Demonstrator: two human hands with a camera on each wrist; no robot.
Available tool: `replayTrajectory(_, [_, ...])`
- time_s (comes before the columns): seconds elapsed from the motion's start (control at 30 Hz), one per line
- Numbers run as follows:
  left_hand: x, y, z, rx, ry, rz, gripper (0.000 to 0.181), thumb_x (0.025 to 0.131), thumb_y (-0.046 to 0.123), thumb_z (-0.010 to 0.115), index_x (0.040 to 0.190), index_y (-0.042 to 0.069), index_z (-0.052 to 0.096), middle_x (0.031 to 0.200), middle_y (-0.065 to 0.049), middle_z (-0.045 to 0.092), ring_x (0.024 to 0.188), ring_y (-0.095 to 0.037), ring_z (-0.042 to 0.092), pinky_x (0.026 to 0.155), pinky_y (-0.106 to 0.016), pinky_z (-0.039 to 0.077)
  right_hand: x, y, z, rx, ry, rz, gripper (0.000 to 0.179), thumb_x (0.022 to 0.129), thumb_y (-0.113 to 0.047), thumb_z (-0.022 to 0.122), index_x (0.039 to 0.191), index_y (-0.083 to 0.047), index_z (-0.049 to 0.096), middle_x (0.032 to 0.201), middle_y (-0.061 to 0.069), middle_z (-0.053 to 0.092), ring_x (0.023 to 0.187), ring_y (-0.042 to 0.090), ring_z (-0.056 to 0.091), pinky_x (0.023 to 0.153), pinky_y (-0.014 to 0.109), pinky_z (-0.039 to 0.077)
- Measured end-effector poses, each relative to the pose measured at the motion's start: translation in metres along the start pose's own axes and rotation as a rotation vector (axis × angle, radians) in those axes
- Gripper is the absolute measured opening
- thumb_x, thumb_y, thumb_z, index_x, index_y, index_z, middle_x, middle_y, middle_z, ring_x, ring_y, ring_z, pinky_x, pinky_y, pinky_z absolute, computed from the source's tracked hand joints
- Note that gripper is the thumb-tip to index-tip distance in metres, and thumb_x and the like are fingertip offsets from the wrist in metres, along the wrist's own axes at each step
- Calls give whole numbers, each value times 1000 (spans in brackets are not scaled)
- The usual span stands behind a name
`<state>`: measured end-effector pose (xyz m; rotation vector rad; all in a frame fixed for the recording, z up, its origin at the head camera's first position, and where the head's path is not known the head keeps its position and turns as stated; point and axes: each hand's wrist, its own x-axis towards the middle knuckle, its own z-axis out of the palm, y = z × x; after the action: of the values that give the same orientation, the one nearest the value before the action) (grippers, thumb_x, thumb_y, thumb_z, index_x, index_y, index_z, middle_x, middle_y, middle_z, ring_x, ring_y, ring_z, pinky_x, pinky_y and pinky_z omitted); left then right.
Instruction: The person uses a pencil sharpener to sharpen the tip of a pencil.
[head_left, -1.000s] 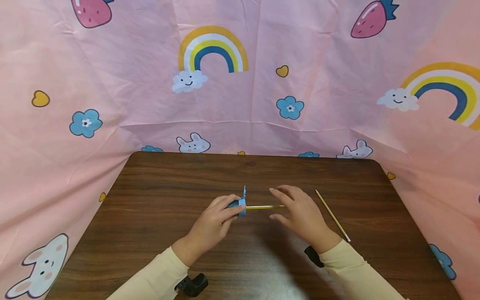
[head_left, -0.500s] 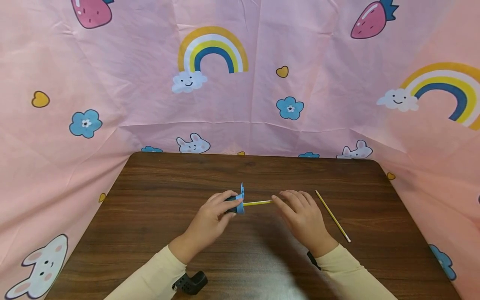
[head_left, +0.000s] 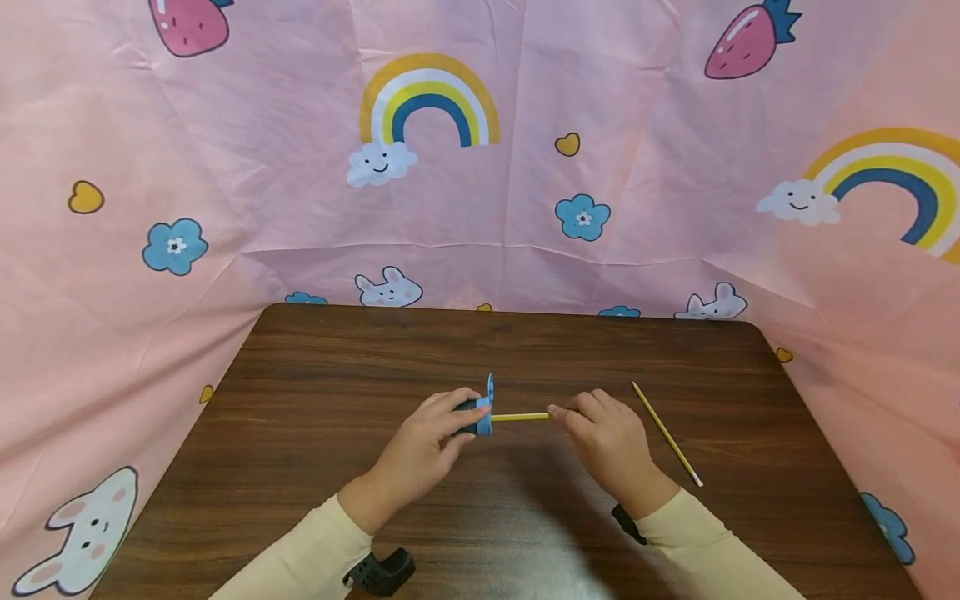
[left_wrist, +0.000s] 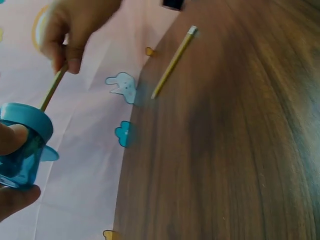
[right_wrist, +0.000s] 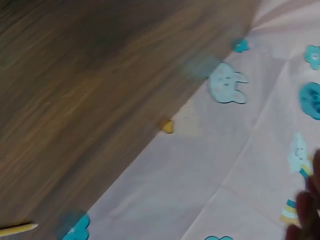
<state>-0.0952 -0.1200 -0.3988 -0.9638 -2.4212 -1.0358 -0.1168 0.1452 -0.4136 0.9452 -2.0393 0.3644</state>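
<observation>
A blue pencil sharpener [head_left: 483, 417] with a see-through body is gripped in my left hand [head_left: 420, 446]; its lid stands flipped up at the rim. One yellow pencil [head_left: 519, 417] has an end inside the sharpener's top. My right hand [head_left: 611, 442] pinches that pencil's other end between thumb and fingers. In the left wrist view the sharpener [left_wrist: 27, 142] sits between thumb and fingers, and the pencil [left_wrist: 53, 90] slants up to the right hand [left_wrist: 75, 30]. Only blurred fingertips [right_wrist: 307, 205] of the right hand show in the right wrist view.
A second yellow pencil [head_left: 667, 433] with a white end lies on the dark wooden table [head_left: 375, 350], right of my right hand. Pink patterned cloth [head_left: 637, 183] hangs behind the table and along its sides.
My right hand has gone from loosely spread fingers around the pencil to pinching its outer end. The left hand and sharpener have shifted only slightly.
</observation>
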Motion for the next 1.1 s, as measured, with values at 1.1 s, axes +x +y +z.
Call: replayTrajectory(1.1, [-3,-8,6,-3,39,-3,41,78,-8,75,116,5,71,123,-8,61,114,-25,56,82,-34,57,4,3,-7,3,-199,84,43,81,-24,80,120,-13,67,112,12,61,99,31,61,84,48,52])
